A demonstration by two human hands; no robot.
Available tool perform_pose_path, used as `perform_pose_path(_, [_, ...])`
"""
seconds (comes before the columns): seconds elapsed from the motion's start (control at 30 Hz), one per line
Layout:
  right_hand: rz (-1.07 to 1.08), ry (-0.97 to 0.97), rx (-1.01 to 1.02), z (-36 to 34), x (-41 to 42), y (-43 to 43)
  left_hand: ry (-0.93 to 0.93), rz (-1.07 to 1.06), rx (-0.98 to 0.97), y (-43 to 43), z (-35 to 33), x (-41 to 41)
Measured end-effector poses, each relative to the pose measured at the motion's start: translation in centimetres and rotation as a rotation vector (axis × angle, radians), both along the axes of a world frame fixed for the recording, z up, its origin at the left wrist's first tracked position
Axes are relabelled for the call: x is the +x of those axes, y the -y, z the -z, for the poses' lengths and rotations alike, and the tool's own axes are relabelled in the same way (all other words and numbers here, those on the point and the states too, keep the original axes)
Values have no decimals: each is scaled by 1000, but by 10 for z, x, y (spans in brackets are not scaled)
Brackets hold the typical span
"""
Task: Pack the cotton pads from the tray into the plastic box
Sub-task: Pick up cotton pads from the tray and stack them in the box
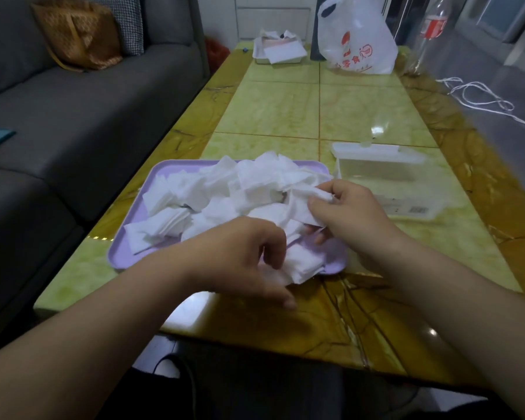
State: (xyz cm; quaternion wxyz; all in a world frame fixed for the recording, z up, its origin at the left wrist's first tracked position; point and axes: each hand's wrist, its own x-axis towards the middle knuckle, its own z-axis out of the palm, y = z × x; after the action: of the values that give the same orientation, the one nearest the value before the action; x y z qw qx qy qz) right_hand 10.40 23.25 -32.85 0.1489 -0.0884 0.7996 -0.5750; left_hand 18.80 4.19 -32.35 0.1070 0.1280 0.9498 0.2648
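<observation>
Right grip (pixel 352 213) pinched on several cotton pads (pixel 255 183), centre frame. Left grip (pixel 243 253) curled round more pads at near edge of lilac tray (pixel 125 247). Remaining pads heaped in tray. Clear plastic box (pixel 406 189) set just right of tray on tabletop (pixel 285 110).

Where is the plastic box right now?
In the head view the clear plastic box sits on the table right of the purple tray, just beyond the right hand, which pinches cotton pads.

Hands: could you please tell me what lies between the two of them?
Between the left hand and right hand lie cotton pads on the tray, as the head view shows.
</observation>
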Motion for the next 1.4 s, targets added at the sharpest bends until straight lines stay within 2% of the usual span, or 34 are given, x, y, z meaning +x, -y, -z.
perform_pose_path(0.07, [-77,97,-1,-5,2,1,-29,100,-160,0,8,6])
perform_pose_path(0.1, [-128,176,14,-6,4,1,-60,122,-180,0,11,6])
perform_pose_path(0.2, [-212,321,101,-3,15,3,-88,97,-112,2,12,2])
perform_pose_path(0.3, [-137,304,95,4,16,5,-91,68,-92,2,11,-4])
perform_pose_path(0.4, [-53,240,93,7,9,3,-15,64,-77,-1,9,-11])
perform_pose_path(0.5, [-57,203,108,6,5,0,8,68,-54,-3,9,-14])
perform_pose_path(0.7, [-115,184,136,5,-5,-5,-24,-89,184,18,-8,-27])
perform_pose_path(0.8, [-67,127,33,5,-11,-6,40,-295,573,25,-13,-37])
perform_pose_path(0.9, [-39,47,-46,2,-14,-7,66,-331,778,21,-11,-41])
perform_pose_path(0.97, [-35,48,-120,1,-15,-7,71,-322,816,15,-8,-42])
perform_pose_path(1.1, [-121,159,-278,1,-14,-7,21,-388,773,7,1,-49])
perform_pose_path(1.4, [-228,152,-177,1,-15,-8,-3,-415,738,4,2,-49])
